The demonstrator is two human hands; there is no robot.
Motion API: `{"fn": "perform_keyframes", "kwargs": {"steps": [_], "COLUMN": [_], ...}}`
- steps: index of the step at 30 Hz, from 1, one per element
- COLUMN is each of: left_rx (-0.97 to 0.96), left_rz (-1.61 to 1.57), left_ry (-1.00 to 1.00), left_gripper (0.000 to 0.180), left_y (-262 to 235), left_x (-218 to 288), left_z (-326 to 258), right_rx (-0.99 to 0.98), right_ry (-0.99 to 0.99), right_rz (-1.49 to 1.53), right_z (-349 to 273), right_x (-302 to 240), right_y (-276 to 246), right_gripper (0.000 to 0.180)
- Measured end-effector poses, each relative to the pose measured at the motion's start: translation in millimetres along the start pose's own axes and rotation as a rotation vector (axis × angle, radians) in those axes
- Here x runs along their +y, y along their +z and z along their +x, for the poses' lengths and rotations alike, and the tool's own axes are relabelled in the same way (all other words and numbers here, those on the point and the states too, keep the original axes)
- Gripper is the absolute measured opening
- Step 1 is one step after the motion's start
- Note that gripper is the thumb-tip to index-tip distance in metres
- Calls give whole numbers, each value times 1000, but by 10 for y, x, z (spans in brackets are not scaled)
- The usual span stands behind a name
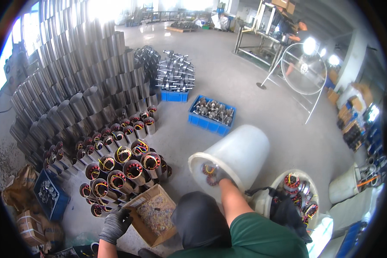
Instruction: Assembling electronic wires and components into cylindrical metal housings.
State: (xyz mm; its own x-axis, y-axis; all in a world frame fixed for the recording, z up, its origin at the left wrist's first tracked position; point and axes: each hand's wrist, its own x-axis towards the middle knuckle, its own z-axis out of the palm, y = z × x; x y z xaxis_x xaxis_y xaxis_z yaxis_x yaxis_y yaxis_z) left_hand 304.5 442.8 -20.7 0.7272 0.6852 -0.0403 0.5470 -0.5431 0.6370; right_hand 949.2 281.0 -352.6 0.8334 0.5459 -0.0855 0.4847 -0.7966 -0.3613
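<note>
My right arm reaches into a tipped-over white plastic barrel [241, 150]. Near its mouth, the gloved right hand [222, 175] is beside wound motor stators [210, 179] with red and yellow wires; its fingers are hidden, so its hold cannot be made out. At lower left, my left hand [115, 226] wears a grey glove with dark fingertips. Its fingers are apart and hold nothing visible, at the edge of a cardboard box [135, 228] with small multicoloured bits in the bottom. Just beyond that box, metal tubes [133, 170] with wound stators inside stand upright in a cluster.
Tall stacks of bare metal tubes [86, 64] rise at left. Blue crates hold metal parts [213, 111] and rotor shafts [176, 71] ahead. A white tub [316, 189] of stators stands at right. Farther off are a large fan [304, 69] and another person [303, 34].
</note>
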Motion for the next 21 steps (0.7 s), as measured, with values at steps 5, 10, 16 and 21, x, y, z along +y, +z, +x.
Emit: {"fn": "perform_keyframes", "kwargs": {"steps": [5, 10, 16, 21], "left_rx": [98, 19, -31, -37], "left_rz": [85, 103, 137, 128], "left_ry": [-211, -127, -321, -258], "left_gripper": [29, 31, 36, 35], "left_y": [-269, -189, -277, -112], "left_x": [-97, -28, -217, -433], "left_z": [-650, -484, -913, -761], "right_rx": [-256, 92, 131, -251], "right_ry": [-288, -244, -714, -457], "right_rz": [91, -630, -686, -128], "right_z": [-887, -913, -1802, -1834], "right_x": [-1917, -1280, -2000, -2145], "right_y": [-230, 53, -43, -170], "right_gripper": [44, 41, 24, 33]}}
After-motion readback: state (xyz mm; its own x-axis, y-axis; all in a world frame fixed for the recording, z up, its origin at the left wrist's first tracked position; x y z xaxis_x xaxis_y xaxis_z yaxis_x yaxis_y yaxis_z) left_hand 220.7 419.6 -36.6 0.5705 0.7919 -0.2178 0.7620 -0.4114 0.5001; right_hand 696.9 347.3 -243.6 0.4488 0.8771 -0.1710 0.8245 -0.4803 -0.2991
